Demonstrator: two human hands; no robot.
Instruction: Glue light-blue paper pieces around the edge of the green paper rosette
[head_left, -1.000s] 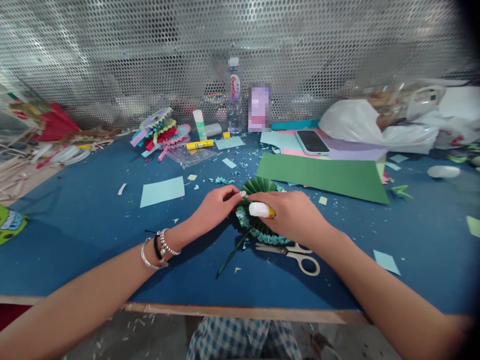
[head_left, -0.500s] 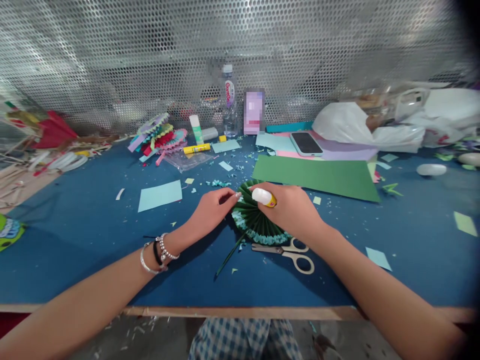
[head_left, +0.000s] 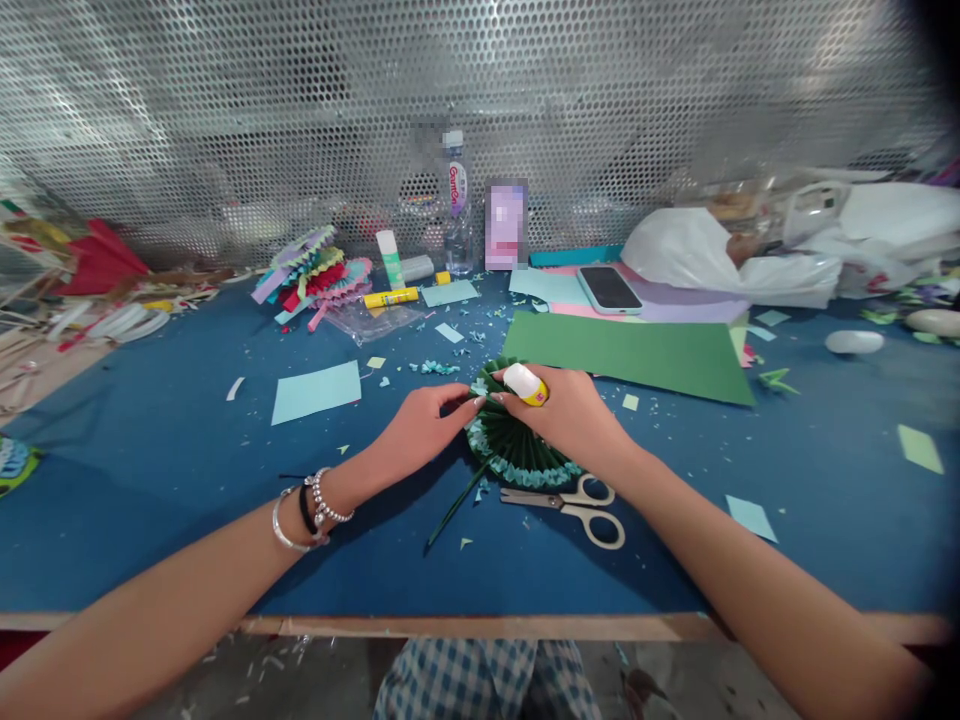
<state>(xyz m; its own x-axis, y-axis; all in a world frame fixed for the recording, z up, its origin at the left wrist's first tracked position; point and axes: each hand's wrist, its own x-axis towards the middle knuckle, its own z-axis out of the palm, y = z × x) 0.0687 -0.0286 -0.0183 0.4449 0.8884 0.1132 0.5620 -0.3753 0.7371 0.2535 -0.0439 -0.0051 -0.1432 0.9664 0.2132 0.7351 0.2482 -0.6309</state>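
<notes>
A round fan of dark green pleated paper (head_left: pixel 525 442) lies on the blue table, edged with light blue paper bits. My left hand (head_left: pixel 433 425) is at its left rim, thumb and index fingertips pinched on the edge by a light blue bit. Over the upper right of the fan is my right hand (head_left: pixel 574 410), wrapped round a glue stick (head_left: pixel 526 384) with a white end and yellow body. Its fingertips are close to those of my left hand. Scissors (head_left: pixel 562 503) lie just below the fan, beside a thin green strip (head_left: pixel 456 512).
A green sheet (head_left: pixel 630 352) lies behind my right hand, with a phone (head_left: pixel 609 289) beyond it. Light blue paper (head_left: pixel 316 392) is at left. Pleated colored papers (head_left: pixel 319 275), a yellow glue stick (head_left: pixel 390 297) and a bottle (head_left: pixel 457 215) stand or lie farther back.
My right fingertips have moved left and down, nearer my left fingertips at the fan's rim. A light blue bit now shows above my left thumb. The view has shifted slightly.
</notes>
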